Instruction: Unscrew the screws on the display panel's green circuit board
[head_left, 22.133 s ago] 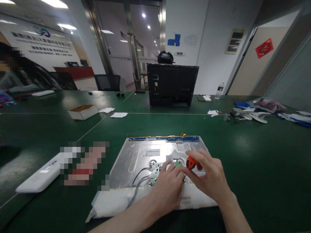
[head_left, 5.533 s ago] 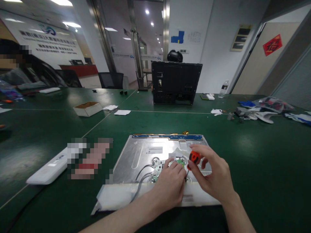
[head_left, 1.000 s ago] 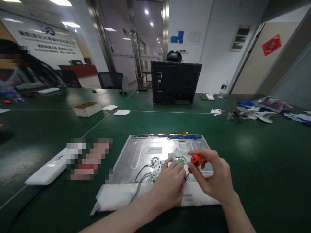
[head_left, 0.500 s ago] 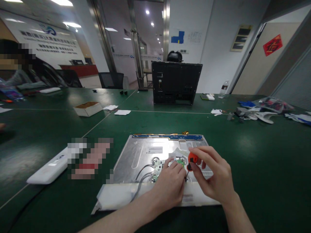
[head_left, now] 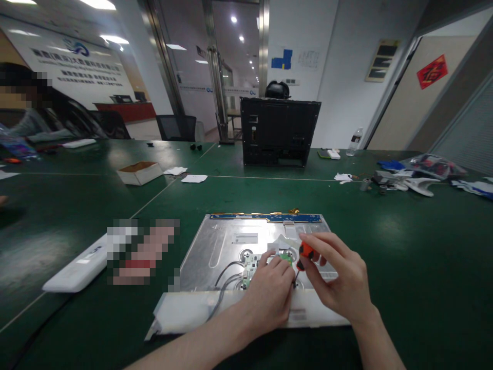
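A flat metal display panel (head_left: 215, 246) lies back side up before me, with a white circuit board (head_left: 251, 261) at its middle. My right hand (head_left: 342, 277) is closed on the red-and-black handle of a screwdriver (head_left: 307, 250). The screwdriver is tilted, its thin shaft running down toward the board's right side, near the left fingers. My left hand (head_left: 269, 288) lies over the board with its fingers curled down; its thumb and whatever is under the fingertips are hidden. Grey cables (head_left: 227, 282) run from the board over a white strip (head_left: 185, 311) along the panel's near edge.
A long white device (head_left: 80, 264) lies left of the panel, beside a blurred-out pinkish patch. Farther back are an open box (head_left: 139, 173), paper scraps (head_left: 194, 178) and a standing black monitor housing (head_left: 280, 132). Loose parts (head_left: 389, 180) lie at the right. Another person sits far left.
The screwdriver handle has turned a little between my right fingers. Both hands and the panel stay in the same place.
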A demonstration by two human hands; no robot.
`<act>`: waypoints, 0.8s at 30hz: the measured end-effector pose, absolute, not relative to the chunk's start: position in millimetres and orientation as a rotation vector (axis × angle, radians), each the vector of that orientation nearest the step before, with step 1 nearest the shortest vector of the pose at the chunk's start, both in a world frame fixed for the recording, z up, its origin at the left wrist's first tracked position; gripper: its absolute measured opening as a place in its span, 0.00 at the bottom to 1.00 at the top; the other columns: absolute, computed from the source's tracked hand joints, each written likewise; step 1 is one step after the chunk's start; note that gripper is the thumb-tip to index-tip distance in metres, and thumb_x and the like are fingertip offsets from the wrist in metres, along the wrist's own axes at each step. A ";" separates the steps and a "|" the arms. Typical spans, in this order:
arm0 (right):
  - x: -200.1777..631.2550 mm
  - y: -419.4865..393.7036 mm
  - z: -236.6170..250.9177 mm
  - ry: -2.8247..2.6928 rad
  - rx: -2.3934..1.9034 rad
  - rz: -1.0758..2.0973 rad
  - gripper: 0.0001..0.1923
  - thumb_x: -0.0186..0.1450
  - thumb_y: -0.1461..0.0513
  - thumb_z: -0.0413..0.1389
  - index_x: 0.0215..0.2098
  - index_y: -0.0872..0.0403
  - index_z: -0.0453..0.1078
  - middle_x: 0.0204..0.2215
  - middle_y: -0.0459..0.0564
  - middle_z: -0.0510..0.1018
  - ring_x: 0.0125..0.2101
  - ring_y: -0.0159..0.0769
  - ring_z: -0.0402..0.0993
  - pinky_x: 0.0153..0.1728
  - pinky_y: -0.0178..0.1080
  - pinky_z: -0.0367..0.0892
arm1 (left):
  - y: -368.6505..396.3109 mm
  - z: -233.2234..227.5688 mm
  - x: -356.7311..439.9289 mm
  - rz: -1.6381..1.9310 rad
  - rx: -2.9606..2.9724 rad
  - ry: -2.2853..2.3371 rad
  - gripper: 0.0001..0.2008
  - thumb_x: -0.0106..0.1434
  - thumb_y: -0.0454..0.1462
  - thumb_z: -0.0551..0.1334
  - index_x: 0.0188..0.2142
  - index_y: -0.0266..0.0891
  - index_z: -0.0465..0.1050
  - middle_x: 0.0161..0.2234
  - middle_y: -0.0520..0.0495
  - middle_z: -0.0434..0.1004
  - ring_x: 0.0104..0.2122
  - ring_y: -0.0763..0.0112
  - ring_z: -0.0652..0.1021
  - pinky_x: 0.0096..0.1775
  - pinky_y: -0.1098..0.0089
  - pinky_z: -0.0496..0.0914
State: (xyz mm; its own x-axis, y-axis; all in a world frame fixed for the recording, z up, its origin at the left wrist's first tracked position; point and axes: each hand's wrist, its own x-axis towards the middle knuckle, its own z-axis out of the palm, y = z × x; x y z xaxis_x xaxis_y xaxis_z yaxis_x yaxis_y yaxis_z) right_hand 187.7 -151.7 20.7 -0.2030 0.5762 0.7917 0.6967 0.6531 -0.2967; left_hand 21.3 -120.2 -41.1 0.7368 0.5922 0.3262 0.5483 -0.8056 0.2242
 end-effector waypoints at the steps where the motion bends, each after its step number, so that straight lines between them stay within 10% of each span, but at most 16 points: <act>1: 187.8 -151.8 20.8 -1.890 -1.003 -0.139 0.20 0.64 0.68 0.53 0.54 0.52 0.65 0.40 0.52 0.76 0.27 0.30 0.72 0.25 0.35 0.70 | -120.1 -41.4 21.3 0.585 2.824 0.930 0.09 0.59 0.33 0.57 0.40 0.40 0.68 0.38 0.45 0.75 0.43 0.58 0.73 0.58 0.53 0.56; 24: 187.5 -151.8 19.8 -1.903 -1.019 -0.123 0.19 0.64 0.66 0.53 0.53 0.52 0.63 0.37 0.50 0.76 0.25 0.30 0.70 0.24 0.34 0.68 | -119.0 -45.9 24.5 0.613 2.819 0.961 0.06 0.64 0.34 0.56 0.41 0.41 0.69 0.39 0.45 0.75 0.44 0.60 0.74 0.57 0.53 0.57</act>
